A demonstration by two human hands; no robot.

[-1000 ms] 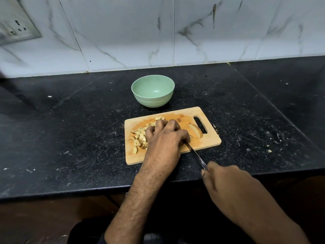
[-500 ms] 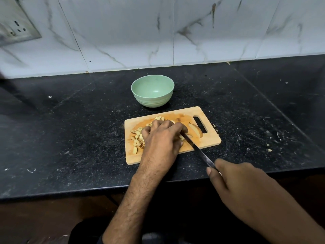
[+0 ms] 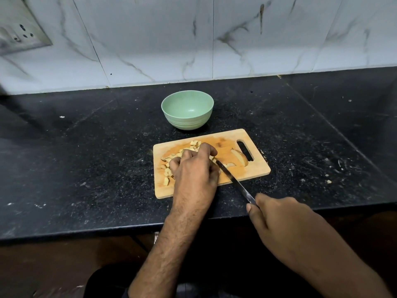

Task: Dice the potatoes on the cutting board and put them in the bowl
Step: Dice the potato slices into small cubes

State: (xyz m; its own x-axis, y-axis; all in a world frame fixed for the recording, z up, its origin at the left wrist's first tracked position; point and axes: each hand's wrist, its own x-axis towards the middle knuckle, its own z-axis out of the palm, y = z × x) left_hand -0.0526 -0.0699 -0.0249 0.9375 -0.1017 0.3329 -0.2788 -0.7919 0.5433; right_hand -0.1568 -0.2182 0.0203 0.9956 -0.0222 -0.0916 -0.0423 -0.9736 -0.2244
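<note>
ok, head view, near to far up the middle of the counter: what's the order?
Right hand gripping the knife, left hand over the diced potato, cutting board, green bowl, marble wall.

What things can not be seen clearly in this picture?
Head view only:
- Potato under the left hand: covered by its curled fingers.
- Knife handle: hidden inside the right hand.
- Wall socket: cut off by the left edge, blurred.

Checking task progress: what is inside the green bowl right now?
Nothing shows in the green bowl; its visible interior is bare. The diced potato lies on the cutting board. The bowl's near inner wall is hidden by its rim.
</note>
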